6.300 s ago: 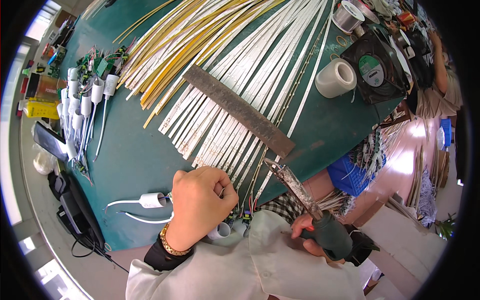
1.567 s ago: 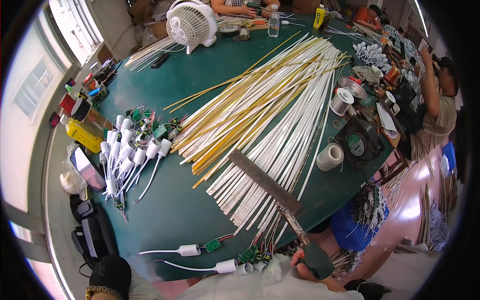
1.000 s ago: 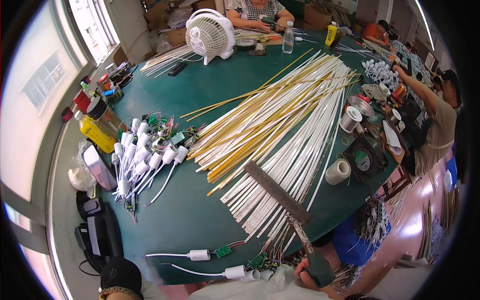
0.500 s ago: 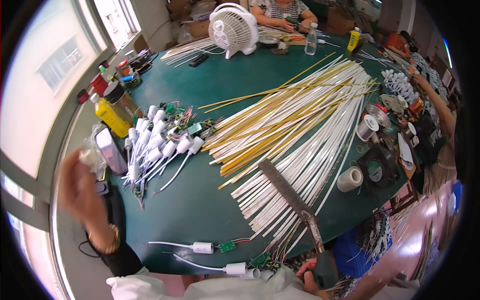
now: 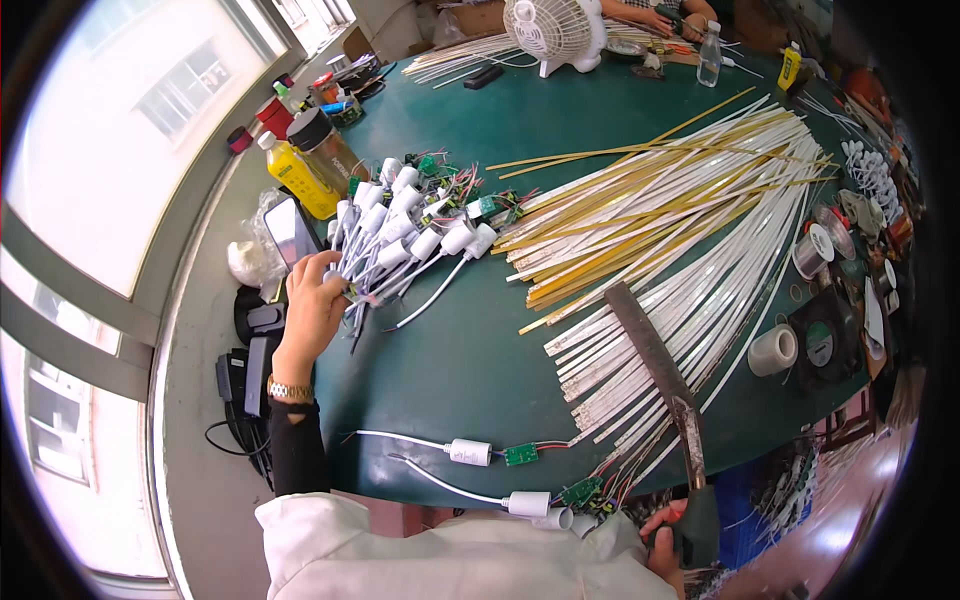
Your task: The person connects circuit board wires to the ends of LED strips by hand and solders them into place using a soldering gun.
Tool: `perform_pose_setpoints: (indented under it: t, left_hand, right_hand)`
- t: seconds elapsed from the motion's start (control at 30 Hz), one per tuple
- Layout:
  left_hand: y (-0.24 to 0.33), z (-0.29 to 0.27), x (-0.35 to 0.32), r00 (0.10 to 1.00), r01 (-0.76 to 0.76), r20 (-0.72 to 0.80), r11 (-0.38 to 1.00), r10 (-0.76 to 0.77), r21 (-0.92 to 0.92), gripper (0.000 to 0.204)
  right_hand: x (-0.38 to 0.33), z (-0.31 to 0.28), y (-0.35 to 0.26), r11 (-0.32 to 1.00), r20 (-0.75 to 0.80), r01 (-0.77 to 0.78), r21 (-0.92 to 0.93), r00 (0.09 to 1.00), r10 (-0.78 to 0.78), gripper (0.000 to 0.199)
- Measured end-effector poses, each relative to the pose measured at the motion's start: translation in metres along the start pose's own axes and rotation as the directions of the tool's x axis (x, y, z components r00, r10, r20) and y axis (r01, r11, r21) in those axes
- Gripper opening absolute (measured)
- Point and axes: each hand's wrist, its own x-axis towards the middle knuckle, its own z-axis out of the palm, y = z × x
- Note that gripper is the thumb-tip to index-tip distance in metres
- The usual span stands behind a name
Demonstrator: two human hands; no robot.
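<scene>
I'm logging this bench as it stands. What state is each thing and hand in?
Left hand: fingers closed on bundle of white cable plugs.
Right hand: gripping the dark handle of the long flat blade.
Long flat blade: lying across the white strips.
Desk fan: upright.
Yellow bottle: upright, capped.
Tape roll: lying on its side.

The left hand [image 5: 312,312] grips a bundle of white wired sockets [image 5: 395,235] on the green bench [image 5: 470,350]. The right hand [image 5: 665,535] holds a long flat tool [image 5: 655,365] lying across white strips [image 5: 720,270].
</scene>
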Motion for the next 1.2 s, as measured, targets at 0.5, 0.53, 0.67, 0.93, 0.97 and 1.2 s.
perform_pose_setpoints:
  t: [0.5, 0.53, 0.67, 0.93, 0.97, 1.2]
  left_hand:
    - [0.174, 0.017, 0.003, 0.899, 0.027, 0.391, 0.867, 0.196, -0.497, 0.021]
    - [0.177, 0.015, 0.004, 0.894, 0.030, 0.399, 0.863, 0.203, -0.505, 0.021]
    - [0.184, 0.011, 0.010, 0.857, -0.007, 0.396, 0.775, 0.330, -0.632, 0.020]
    - [0.174, 0.018, 0.014, 0.732, 0.050, 0.516, 0.720, 0.445, -0.692, 0.013]
    - [0.176, 0.017, 0.014, 0.746, 0.016, 0.491, 0.726, 0.449, -0.688, 0.010]
    - [0.186, 0.021, 0.006, 0.774, 0.474, 0.619, 0.529, 0.131, -0.704, 0.007]
  right_hand:
    - [0.007, 0.014, -0.038, 0.971, 0.088, 0.054, -0.233, 0.996, -0.035, 0.022]
    - [0.006, 0.014, -0.036, 0.972, 0.078, 0.058, -0.228, 0.996, -0.042, 0.022]
    - [0.008, 0.012, -0.031, 0.964, 0.075, 0.092, -0.248, 0.994, -0.076, 0.022]
    - [0.011, 0.016, -0.039, 0.992, 0.067, 0.058, -0.110, 0.996, -0.051, 0.013]
    - [0.012, 0.017, -0.040, 0.991, 0.030, 0.104, -0.084, 0.994, -0.101, 0.011]
    - [0.024, 0.020, -0.060, 0.937, 0.144, 0.114, -0.329, 0.987, -0.069, 0.011]
